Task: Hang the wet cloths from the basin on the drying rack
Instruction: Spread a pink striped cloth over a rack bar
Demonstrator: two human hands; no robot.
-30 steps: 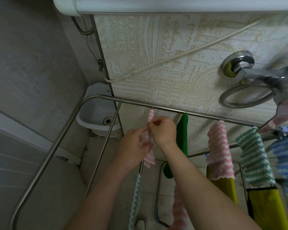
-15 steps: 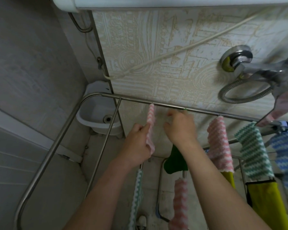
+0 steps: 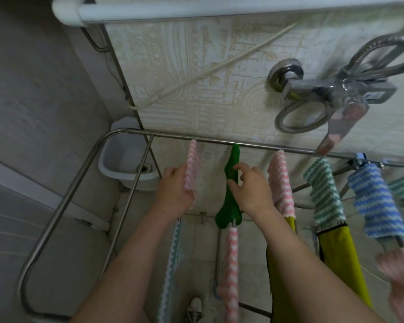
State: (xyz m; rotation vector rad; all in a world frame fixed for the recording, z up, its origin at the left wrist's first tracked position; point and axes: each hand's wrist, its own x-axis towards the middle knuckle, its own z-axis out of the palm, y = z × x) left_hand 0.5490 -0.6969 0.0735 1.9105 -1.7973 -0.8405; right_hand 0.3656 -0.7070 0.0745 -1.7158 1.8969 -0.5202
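Note:
A steel drying rack (image 3: pixel 86 164) fills the middle of the view. On its far rail hangs a pink and white striped cloth (image 3: pixel 193 164). My left hand (image 3: pixel 176 190) holds this cloth along its left edge. To its right a green cloth (image 3: pixel 231 183) hangs from the same rail. My right hand (image 3: pixel 250 187) has its thumb and fingers at the green cloth's right edge. Further right hang another pink cloth (image 3: pixel 281 183), a green striped cloth (image 3: pixel 324 192) and a blue striped cloth (image 3: pixel 376 199). The basin is out of view.
A metal tap with a coiled hose (image 3: pixel 313 89) juts from the tiled wall at the upper right. A small white wall sink (image 3: pixel 124 157) sits behind the rack's left corner. Yellow-green cloths (image 3: pixel 341 252) and more striped cloths hang on lower rails.
My hands have parted. The left one has drawn the pink cloth flat and slid down it; the right one has left it and moved right onto the green cloth.

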